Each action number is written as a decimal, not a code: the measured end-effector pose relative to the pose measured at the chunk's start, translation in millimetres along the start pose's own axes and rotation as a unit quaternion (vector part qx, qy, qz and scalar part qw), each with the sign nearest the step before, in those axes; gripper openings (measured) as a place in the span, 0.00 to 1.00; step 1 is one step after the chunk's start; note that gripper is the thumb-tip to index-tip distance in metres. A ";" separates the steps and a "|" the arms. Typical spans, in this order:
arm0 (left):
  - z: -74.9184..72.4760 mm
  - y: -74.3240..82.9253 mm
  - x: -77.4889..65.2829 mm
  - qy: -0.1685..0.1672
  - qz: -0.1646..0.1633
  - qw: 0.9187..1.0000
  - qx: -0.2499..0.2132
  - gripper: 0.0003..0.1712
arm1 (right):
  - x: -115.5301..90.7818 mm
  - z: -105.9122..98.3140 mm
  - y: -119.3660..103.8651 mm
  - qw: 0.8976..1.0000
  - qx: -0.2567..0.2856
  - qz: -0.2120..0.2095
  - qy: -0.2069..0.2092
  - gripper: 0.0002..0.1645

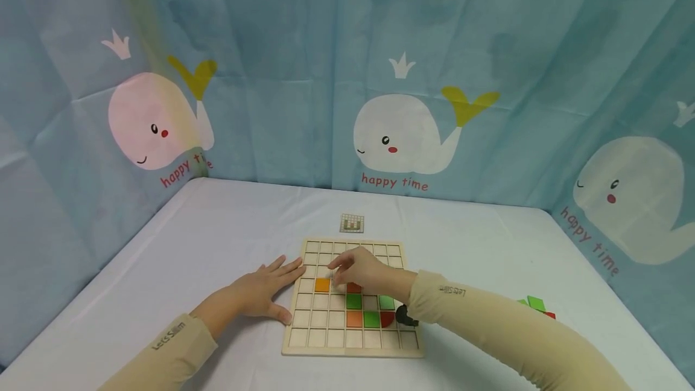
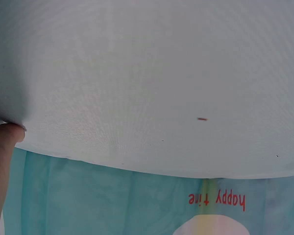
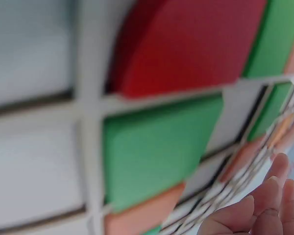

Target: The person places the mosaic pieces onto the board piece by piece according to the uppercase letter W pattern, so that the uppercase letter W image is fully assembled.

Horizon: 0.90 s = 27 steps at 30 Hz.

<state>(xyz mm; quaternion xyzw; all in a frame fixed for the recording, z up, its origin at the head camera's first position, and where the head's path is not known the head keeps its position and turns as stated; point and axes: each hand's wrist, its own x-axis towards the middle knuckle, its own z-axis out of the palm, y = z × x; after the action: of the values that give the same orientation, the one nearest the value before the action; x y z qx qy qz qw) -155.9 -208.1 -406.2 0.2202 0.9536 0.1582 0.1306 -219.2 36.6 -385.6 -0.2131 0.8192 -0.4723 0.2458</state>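
A pale wooden grid board (image 1: 353,352) lies on the table with coloured pieces in some squares. Among them are an orange tile (image 1: 322,285), a green tile (image 1: 353,301), a salmon tile (image 1: 355,318) and a red piece with a curved edge (image 3: 186,49). My right hand (image 1: 361,270) hovers over the board's middle, near the orange tile, thumb and forefinger apart with no piece showing between them. It partly covers a red tile (image 1: 354,288). Fingers spread, my left hand (image 1: 266,289) rests flat at the board's left edge, its thumb (image 2: 7,134) close to the frame.
Behind the board lies a small card (image 1: 352,223) printed with a grid pattern. Loose green tiles (image 1: 536,303) and a red piece (image 1: 550,315) lie to the right, beyond the right forearm. A blue curtain (image 1: 304,77) with whales hangs behind the white table (image 1: 244,216).
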 end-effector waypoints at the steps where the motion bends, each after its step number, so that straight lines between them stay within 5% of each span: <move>1: 0.0 0.2 -0.3 0.001 0.001 1.000 0.000 0.60 | -1.1 -3.4 -0.2 1.000 0.002 0.000 0.005 0.15; 12: -0.7 1.0 -3.5 0.007 0.006 1.000 0.007 0.59 | -28.1 -57.9 4.9 0.999 -0.014 -0.016 0.029 0.15; 27: 0.6 0.5 -2.3 0.001 0.003 1.000 0.001 0.61 | -83.2 -128.7 40.9 0.997 -0.048 0.036 0.057 0.25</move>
<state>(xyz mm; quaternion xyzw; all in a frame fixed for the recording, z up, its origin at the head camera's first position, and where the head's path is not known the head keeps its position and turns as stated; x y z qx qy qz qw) -153.5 -208.5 -406.2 0.2232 0.9532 0.1578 0.1292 -236.1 190.0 -349.0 -0.1674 0.8607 -0.4349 0.2050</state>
